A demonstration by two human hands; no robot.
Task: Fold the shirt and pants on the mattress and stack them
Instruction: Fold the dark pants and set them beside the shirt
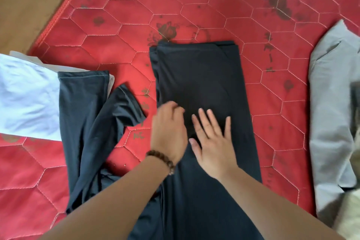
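**Both hands on the dark garment at mid-mattress**

A dark garment point(196, 76), folded into a long strip, lies lengthwise on the red quilted mattress point(120, 6). The right hand point(212, 142) rests flat on it, fingers straight and spread. The left hand point(168, 132), a bead bracelet point(161, 159) at its wrist, has its fingers curled at the strip's left edge; whether it pinches the cloth I cannot tell. Another dark garment point(85, 122) lies crumpled to the left, partly over a white cloth point(25, 93). A grey folded garment point(331, 103) sits at the right.
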